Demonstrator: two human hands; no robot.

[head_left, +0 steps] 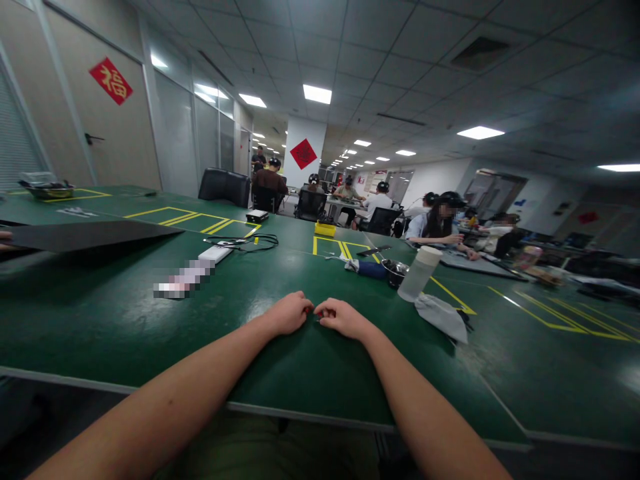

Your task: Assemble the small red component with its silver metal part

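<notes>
My left hand rests low over the green table, its fingers curled in. Facing it, only a narrow gap away, is my right hand, with thumb and fingers bent together. A tiny pale speck shows at the right fingertips, too small to name. Whatever the left fingers may pinch is hidden. To the left of the hands lies a white power strip, partly blurred out, with black cable beside it. A frosted plastic bottle stands on the right.
Near the bottle are a grey pouch, a metal bowl and a dark blue rolled item. A yellow box sits farther back. At left is a dark panel, with another person's hand at its edge. Several people sit beyond.
</notes>
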